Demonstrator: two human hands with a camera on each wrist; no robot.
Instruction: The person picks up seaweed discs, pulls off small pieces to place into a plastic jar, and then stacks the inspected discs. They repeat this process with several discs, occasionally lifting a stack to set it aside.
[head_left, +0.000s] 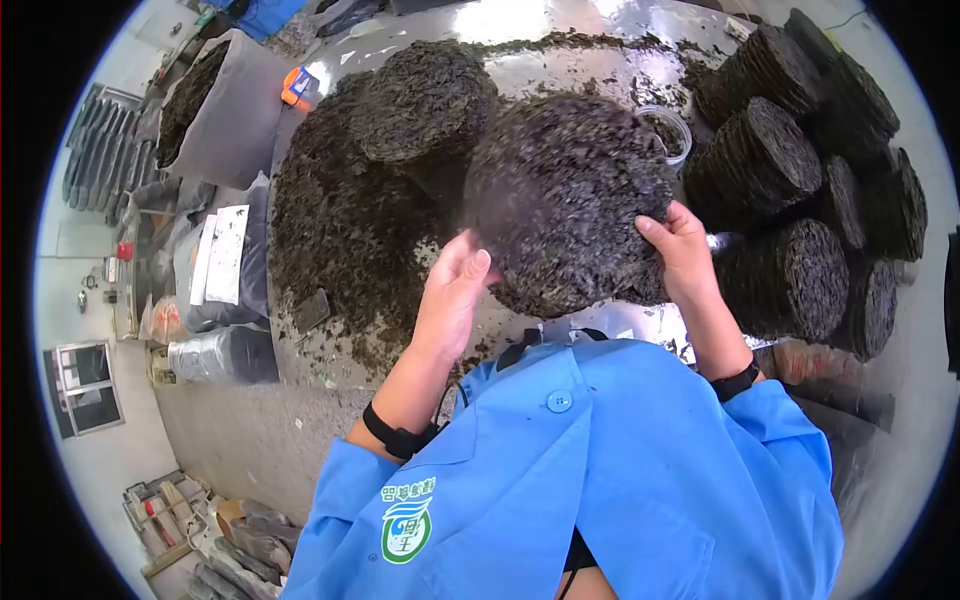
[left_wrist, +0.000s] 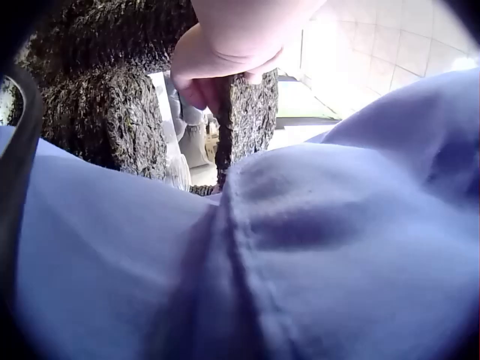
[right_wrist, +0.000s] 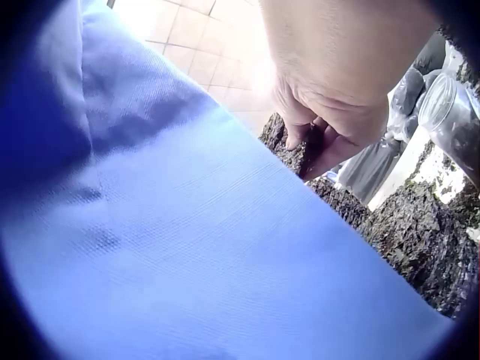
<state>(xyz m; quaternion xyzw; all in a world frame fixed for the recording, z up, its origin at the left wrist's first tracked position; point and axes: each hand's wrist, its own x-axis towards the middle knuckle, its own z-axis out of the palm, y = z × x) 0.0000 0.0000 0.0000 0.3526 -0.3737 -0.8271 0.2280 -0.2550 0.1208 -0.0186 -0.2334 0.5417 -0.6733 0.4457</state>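
Both hands hold a round cake of dark dried seaweed (head_left: 570, 200), tilted up in front of the body. On its left edge the left hand (head_left: 455, 295) grips with thumb toward the body. The right hand (head_left: 685, 255) pinches the opposite edge, thumb on the near face. In the left wrist view, fingers of the left hand (left_wrist: 232, 56) curl over the rim of the seaweed cake (left_wrist: 251, 112). Thumb and fingers of the right hand (right_wrist: 330, 112) close round a dark edge of the cake (right_wrist: 289, 146) in the right wrist view. A blue jacket hides much of both wrist views.
Loose seaweed (head_left: 340, 220) heaps on the metal table (head_left: 390, 370) at left, beside a stack of round cakes (head_left: 425, 100). Several more stacks (head_left: 765, 160) stand at right. A clear plastic tub (head_left: 675, 150), an orange tape dispenser (head_left: 297, 88) and a grey sack (head_left: 235, 120) are around.
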